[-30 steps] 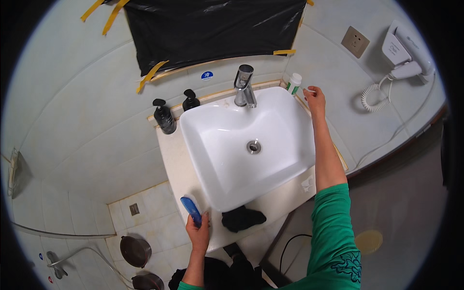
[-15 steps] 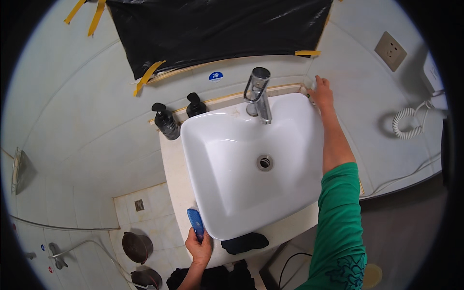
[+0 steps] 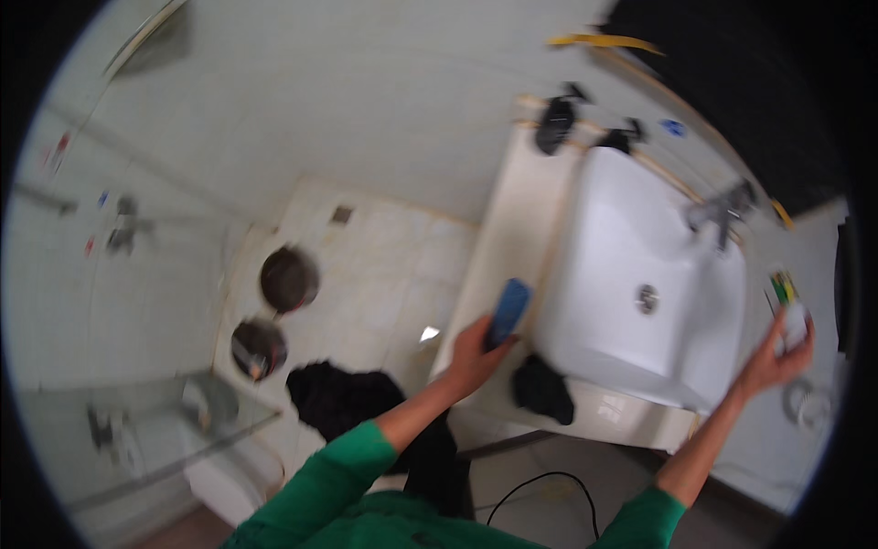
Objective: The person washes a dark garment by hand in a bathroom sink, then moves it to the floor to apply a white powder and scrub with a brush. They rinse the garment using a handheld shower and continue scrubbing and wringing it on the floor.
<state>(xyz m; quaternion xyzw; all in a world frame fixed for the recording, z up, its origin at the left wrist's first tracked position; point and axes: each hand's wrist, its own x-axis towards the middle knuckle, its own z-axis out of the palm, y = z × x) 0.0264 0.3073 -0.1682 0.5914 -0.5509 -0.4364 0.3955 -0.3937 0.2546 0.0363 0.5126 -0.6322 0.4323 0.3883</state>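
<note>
My left hand is closed round the lower end of a blue brush, held over the cream counter left of the white sink. Past the sink's right rim, my right hand grips a white cup. Slim green, yellow and white items stick out of its top, too blurred to name. A dark cloth lies on the counter by the sink's near left corner. The chrome tap stands at the far side of the bowl.
Two black pump bottles, one at the far counter end and another against the sink. On the tiled floor at left stand two dark buckets near a drain. A glass panel is at lower left; a black cable curves below the counter.
The view has swung left, so the sink sits further right and blurred. My right hand now has a white cup, moved from the sink's far right corner toward me. My left hand keeps the brush.
</note>
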